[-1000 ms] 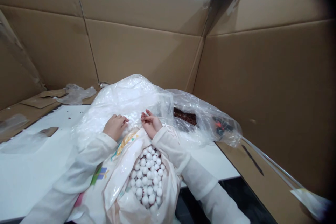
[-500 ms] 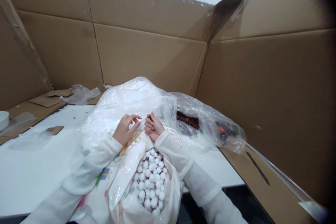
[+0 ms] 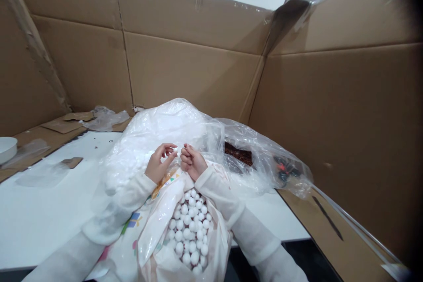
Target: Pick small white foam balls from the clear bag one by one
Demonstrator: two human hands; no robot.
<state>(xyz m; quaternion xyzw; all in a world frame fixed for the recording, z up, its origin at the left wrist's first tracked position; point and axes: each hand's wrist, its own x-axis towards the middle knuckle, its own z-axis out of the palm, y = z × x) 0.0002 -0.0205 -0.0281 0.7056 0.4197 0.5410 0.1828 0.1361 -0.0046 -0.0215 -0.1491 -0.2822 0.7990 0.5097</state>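
The left hand [image 3: 159,164] has lifted since a second ago, fingers curled, pinching something white. The right hand [image 3: 191,161] is curled against the plastic bag [image 3: 172,125]; its hold is unclear

bright, even light | soft shadows | edges warped | right corners dark

**Hands together over an open bag of white balls**

Left hand [image 3: 159,164] and right hand [image 3: 192,161] raised side by side, fingertips almost meeting, pinching something small and white between them. Directly below, toward the near edge of the bench [image 3: 39,216]: an open plastic bag [image 3: 155,224] full of white balls [image 3: 191,231]. Behind the hands, a large clear bag [image 3: 158,130] of white filling. At the far left edge, a white bowl [image 3: 6,149]. Cardboard walls [image 3: 185,70] all around.
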